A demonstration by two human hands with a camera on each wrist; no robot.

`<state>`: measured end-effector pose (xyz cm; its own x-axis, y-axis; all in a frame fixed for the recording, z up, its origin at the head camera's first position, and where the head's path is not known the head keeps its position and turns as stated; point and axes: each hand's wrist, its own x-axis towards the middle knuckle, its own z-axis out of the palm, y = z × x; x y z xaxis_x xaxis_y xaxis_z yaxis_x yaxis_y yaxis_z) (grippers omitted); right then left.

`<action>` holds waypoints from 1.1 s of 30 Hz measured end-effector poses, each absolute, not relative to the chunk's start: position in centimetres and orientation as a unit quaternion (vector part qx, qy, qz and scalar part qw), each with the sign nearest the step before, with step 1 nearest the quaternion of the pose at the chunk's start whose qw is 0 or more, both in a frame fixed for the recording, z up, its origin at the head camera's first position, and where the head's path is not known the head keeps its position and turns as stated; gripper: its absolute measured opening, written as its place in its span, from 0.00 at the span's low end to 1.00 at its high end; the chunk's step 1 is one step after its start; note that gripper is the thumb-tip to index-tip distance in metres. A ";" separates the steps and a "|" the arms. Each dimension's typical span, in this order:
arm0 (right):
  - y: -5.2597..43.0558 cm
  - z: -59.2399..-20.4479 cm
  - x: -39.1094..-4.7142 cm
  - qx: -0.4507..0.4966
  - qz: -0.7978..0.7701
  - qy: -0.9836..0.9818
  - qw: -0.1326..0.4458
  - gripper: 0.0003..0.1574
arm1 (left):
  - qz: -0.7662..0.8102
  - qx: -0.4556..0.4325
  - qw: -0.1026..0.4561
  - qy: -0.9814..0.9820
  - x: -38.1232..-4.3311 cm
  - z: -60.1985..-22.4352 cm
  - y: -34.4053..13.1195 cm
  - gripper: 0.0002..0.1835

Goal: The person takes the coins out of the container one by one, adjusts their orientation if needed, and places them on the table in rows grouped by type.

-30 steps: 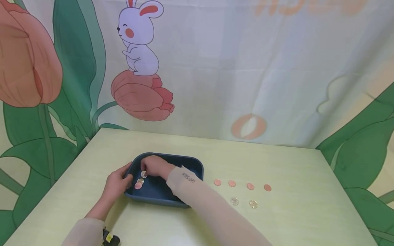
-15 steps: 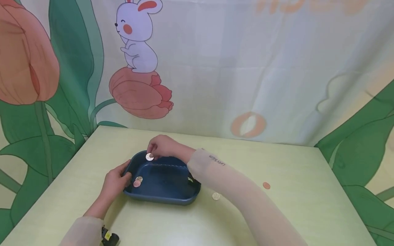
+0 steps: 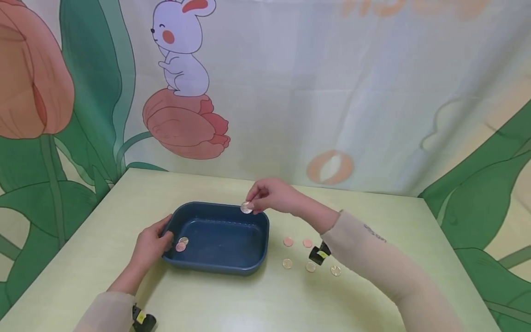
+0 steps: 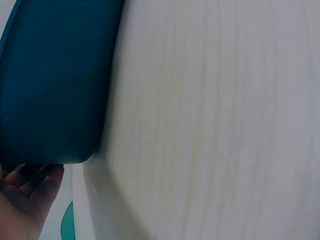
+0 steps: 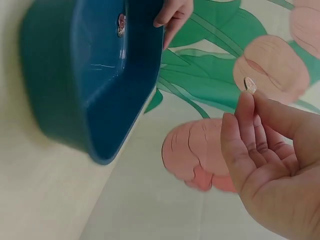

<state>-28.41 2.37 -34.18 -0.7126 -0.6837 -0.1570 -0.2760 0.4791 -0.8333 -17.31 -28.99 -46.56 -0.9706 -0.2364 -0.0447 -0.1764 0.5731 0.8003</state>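
A dark blue plastic tray (image 3: 215, 267) stands on the table. My left hand (image 3: 150, 245) grips its left wall, thumb over the rim and fingers outside; in the left wrist view those fingers (image 4: 47, 182) lie against the tray's end. Raised over the tray's back right rim, my right hand (image 3: 271, 197) pinches a shiny coin (image 3: 246, 207) between thumb and fingers. The right wrist view shows this coin (image 5: 250, 85) nearly edge-on at the fingertips. Inside the tray, at its left end, a copper coin (image 3: 180, 247) overlaps a pale gold coin (image 3: 184, 240).
Right of the tray, coins lie in two rows on the table. Copper coins (image 3: 288, 241) make up the back row, partly covered by my right forearm and wrist camera (image 3: 320, 253). Pale coins (image 3: 310, 267) form the front row. A printed curtain (image 3: 269, 92) hangs behind the table.
My right hand has lifted the shiny coin out of the tray and carried it up and to the right. My left hand keeps its grip on the tray.
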 end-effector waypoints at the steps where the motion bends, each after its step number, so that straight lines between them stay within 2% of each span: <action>1: 3.3 -34.3 -28.2 -0.285 -0.432 0.821 0.241 0.11 | -0.445 0.116 0.034 -0.887 -17.3 -46.6 -29.0 0.33; 9: 10.3 -37.5 -26.2 -0.228 -0.488 0.815 0.213 0.07 | -0.438 0.120 0.029 -0.890 -17.3 -46.6 -29.1 0.32; 22: 18.2 -41.1 -23.6 -0.125 -0.512 0.828 0.191 0.14 | -0.440 0.120 0.026 -0.890 -17.3 -46.7 -29.0 0.33; 33: 24.4 -43.2 -22.4 -0.035 -0.435 0.881 0.180 0.16 | -0.443 0.121 0.022 -0.888 -17.3 -46.5 -28.9 0.33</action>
<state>-22.43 24.35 -43.25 -0.9326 -0.2181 -0.2875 0.0958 0.6185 -0.7799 -17.33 -28.89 -46.48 -0.9696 -0.2351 -0.0677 -0.1954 0.5778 0.7924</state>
